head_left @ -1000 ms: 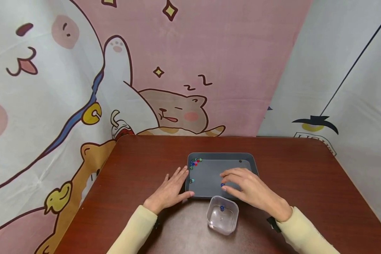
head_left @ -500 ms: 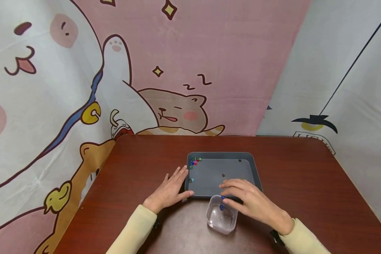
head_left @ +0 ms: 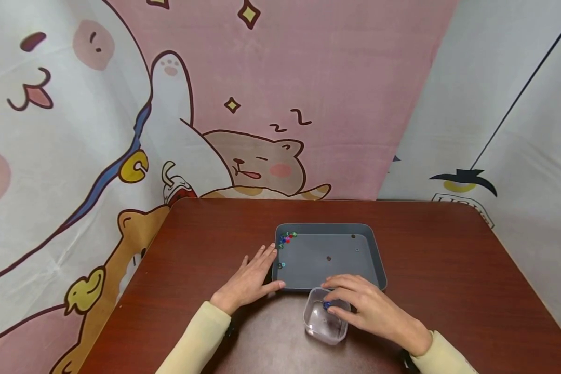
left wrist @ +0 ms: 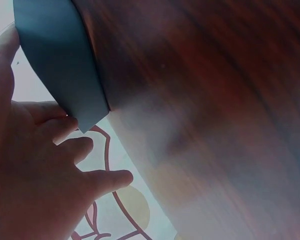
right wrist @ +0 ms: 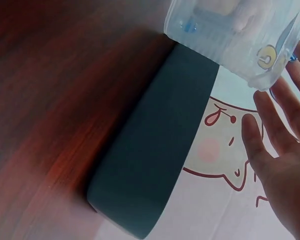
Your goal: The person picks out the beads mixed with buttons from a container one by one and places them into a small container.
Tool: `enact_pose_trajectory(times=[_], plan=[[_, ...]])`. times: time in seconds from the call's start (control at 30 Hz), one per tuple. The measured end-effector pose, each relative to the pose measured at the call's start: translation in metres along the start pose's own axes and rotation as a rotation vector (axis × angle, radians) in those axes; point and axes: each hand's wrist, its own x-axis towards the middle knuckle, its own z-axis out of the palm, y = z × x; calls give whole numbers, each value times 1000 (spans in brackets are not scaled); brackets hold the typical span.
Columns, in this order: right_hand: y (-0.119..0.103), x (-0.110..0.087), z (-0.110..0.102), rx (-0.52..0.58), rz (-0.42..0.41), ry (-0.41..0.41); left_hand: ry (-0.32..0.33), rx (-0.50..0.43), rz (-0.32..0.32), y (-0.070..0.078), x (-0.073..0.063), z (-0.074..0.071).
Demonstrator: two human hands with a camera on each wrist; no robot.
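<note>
Head view: Shifted nearer, the right hand (head_left: 369,307) pinches a blue bead (right wrist: 293,57) over the clear container (head_left: 315,326), poised for release, left hand (head_left: 250,283) spread at the tray (head_left: 308,265).

The tray (head_left: 308,265) lies behind the container (head_left: 324,332) on the table (head_left: 215,234).

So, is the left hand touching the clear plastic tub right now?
Apart. The head view shows it: bare tabletop lies between the left hand, thumb included, and the near side of the clear plastic tub.
</note>
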Motion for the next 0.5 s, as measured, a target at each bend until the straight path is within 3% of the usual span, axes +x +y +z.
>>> enact_pose_trajectory(times=[0.27, 0.5], plan=[[-2, -3, 2, -21, 27, -34, 1, 2, -1, 0, 0, 0], [-1, -4, 4, -45, -12, -12, -4, 4, -7, 1, -1, 0]])
